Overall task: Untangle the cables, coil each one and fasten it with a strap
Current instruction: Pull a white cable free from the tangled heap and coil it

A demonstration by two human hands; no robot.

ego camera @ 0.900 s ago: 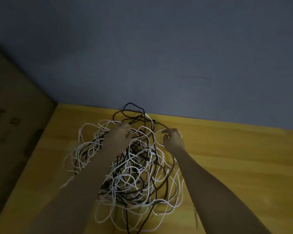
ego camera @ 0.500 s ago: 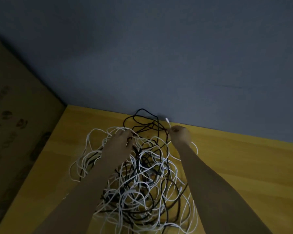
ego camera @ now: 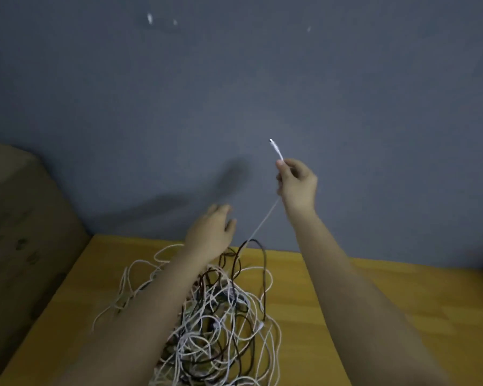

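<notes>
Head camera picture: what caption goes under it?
Right hand lifts a thin white cable from the tangled white and black cable pile.

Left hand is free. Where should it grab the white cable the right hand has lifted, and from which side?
Probably the taut straight run of the white cable, between the right hand and the tangle. That stretch hangs free in the air, clear of other loops. The left hand sits just left of it, fingers relaxed, so come in from the left and pinch low, near the pile.

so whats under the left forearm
The tangled pile of white and dark cables on the yellow table runs beneath the left forearm. Which strands it covers cannot be seen.
</notes>
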